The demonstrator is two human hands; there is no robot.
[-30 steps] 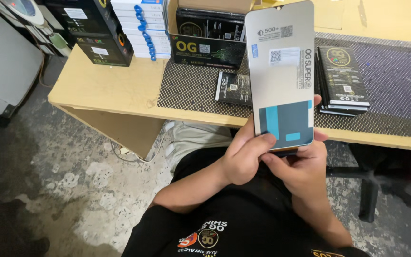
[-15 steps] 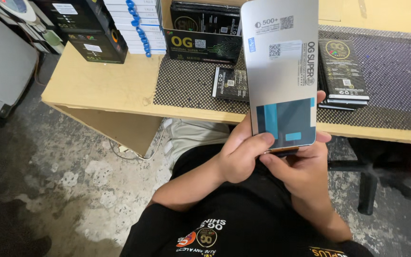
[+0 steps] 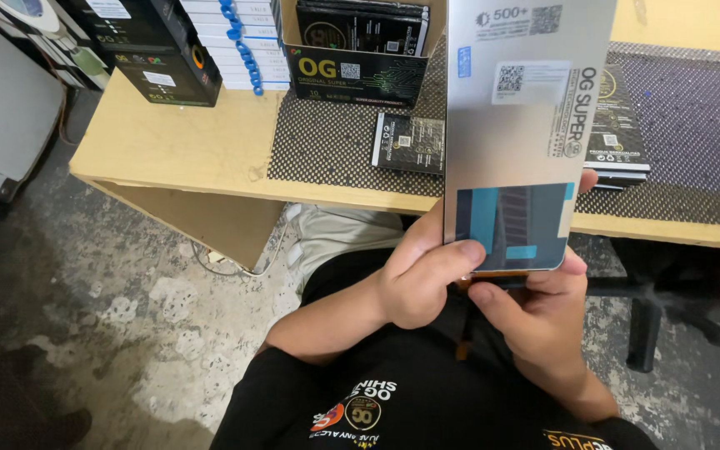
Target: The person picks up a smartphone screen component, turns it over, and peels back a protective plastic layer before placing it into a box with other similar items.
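Screen panel (image 3: 522, 125) stood upright, long axis vertical, its lower end pinched between left hand (image 3: 418, 279) and right hand (image 3: 539, 312).

Tall silver-grey screen panel (image 3: 527, 125) upright in front of the desk, white label (image 3: 531, 82) near its top, blue-teal patches low down. Left hand (image 3: 422, 279) and right hand (image 3: 535, 312) pinch its bottom edge. Behind: open cardboard box (image 3: 360, 58) with black front, black flat packet (image 3: 410, 143) on the dotted mat, black packet stack (image 3: 618, 137) right, black boxes (image 3: 156, 46) and white boxes with blue trim (image 3: 239, 42) far left.
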